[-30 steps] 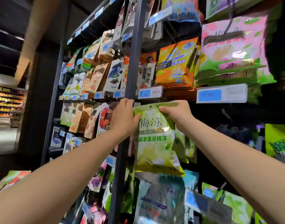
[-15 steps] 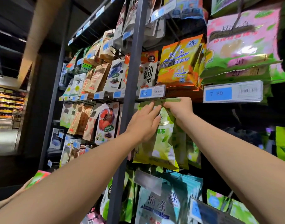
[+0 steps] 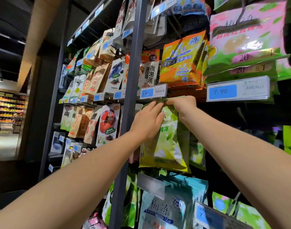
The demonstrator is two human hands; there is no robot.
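Holds a green bag (image 3: 166,146) up at the rack with both hands. Pinches its folded top edge with the right hand (image 3: 182,105), fingers (image 3: 172,101) curled and clamped on the strip. Lays the left hand (image 3: 147,123) flat on the bag's upper front, fingers (image 3: 155,107) straight and side by side, tips up at the top edge just beside the right fingertips; cannot tell whether touching. Rest of the bag hanging below both sets of fingers. Right above the fingertips, a small price tag (image 3: 153,92); higher up, an orange bag (image 3: 181,58). Just left of the left fingers, a grey post (image 3: 130,90). Right of the right fingers, well apart, a bigger price tag (image 3: 237,90). Far below the fingers, a blue bag (image 3: 158,210).
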